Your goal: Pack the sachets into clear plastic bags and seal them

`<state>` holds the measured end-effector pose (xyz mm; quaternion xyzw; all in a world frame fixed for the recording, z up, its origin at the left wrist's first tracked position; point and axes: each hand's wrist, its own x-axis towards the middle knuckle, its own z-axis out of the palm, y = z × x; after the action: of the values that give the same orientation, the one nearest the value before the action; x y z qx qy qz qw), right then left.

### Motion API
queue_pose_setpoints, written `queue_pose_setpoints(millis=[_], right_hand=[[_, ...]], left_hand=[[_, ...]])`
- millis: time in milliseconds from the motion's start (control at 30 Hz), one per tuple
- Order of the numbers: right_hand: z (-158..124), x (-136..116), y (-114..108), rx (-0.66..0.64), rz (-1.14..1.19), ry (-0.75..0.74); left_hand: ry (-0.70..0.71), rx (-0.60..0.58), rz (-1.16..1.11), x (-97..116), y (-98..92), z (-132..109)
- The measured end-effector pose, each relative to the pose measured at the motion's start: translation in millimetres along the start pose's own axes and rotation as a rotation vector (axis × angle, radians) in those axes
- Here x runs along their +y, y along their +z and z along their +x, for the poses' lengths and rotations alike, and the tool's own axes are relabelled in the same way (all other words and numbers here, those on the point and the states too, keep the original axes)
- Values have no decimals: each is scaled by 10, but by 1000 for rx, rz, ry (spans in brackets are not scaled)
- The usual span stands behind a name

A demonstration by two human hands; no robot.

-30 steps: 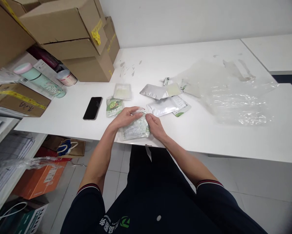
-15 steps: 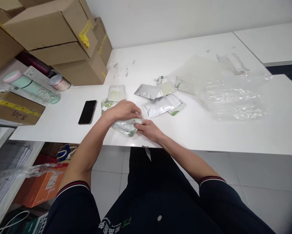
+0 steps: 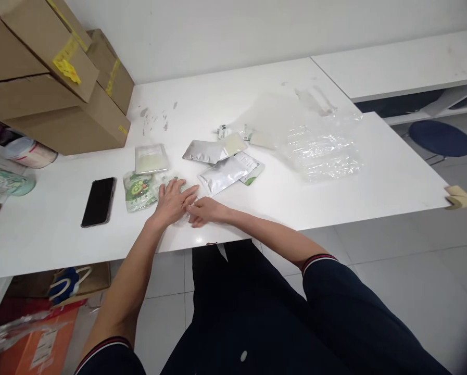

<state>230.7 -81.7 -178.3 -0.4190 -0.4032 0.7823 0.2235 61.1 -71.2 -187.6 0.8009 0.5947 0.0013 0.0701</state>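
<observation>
My left hand (image 3: 173,200) lies spread on a crinkled clear plastic packet (image 3: 181,221) near the table's front edge, pressing it against the top. At the packet's right side, my right hand (image 3: 205,211) has its fingers pinched on the plastic. The hands cover most of this packet. Just left of them rests a packet with green fruit print (image 3: 138,191). Behind that lies a flat clear-and-silver pouch (image 3: 152,158). Silver foil pouches (image 3: 223,174) overlap in a loose pile beyond my right hand, with a green-and-white sachet (image 3: 253,169) partly under them.
A black phone (image 3: 98,202) lies to the left on the white table (image 3: 295,208). Cardboard boxes (image 3: 61,117) are stacked at the back left. Large clear plastic wrap (image 3: 323,151) spreads over the right side. A blue stool (image 3: 440,138) stands beyond the right end.
My view has swung to the right. My left hand has gone from gripping the packet with curled fingers to lying spread on it. My right hand still pinches its side.
</observation>
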Motion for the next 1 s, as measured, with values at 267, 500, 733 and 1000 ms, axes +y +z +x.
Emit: queue_pose_setpoints(millis=[267, 500, 733, 1000], right_hand=[[-933, -412, -1006, 293, -1105, -238], [-1294, -124, -2347, 1215, -1364, -20], [-1500, -59, -2633, 1148, -1382, 95], [-1666, -174, -2041, 1351, -1356, -786]], left_hand=[[155, -6, 86, -189, -17, -47], [88, -108, -73, -102, -185, -37], [102, 154, -86, 340, -171, 31], [104, 146, 77, 913, 15, 190]])
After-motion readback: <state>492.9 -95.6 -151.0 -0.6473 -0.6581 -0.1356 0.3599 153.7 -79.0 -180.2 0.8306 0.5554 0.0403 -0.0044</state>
